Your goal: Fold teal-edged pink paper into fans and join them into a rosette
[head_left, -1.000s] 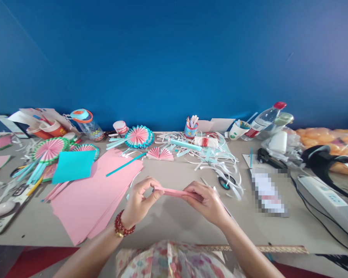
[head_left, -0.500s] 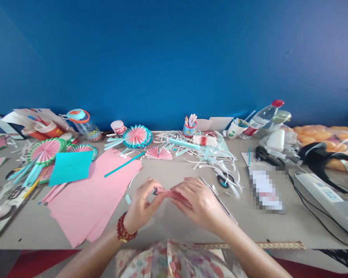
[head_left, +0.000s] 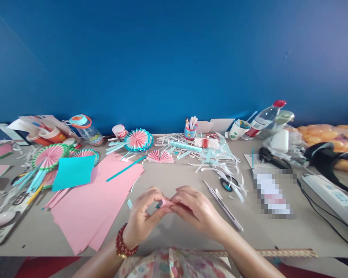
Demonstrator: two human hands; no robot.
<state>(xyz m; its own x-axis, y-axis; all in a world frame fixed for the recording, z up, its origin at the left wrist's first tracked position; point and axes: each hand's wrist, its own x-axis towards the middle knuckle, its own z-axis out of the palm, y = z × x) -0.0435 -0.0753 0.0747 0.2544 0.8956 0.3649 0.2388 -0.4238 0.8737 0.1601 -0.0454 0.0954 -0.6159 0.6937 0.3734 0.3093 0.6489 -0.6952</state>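
Where the two hands meet above the near part of the table (head_left: 176, 177), a folded pink strip (head_left: 164, 203) is pinched between them. Its left end is gripped by the thumb and forefinger of the left hand (head_left: 140, 220), the other fingers being curled loosely above it; a red bead bracelet (head_left: 122, 242) is worn on that wrist. The rest of the strip is covered by the right hand (head_left: 197, 211), whose fingers are pressed together over it, so that only a short pink end is seen between the thumbs. Most of the strip appears to be hidden under the right fingers, and its number of folds cannot be told.

Just left of the left hand, a fanned stack of pink sheets (head_left: 95, 193) is spread flat, with a teal sheet (head_left: 72, 172) laid on its far left corner and a thin teal strip (head_left: 126, 169) lying slantwise across its far edge. Near the right hand, a slim craft knife (head_left: 224, 205) is laid diagonally on the table. Farther back, a pink half fan (head_left: 160, 156) and a pink and teal rosette (head_left: 138, 139) are set among white paper trimmings (head_left: 220, 162). A ruler (head_left: 263, 253) is laid along the near table edge.
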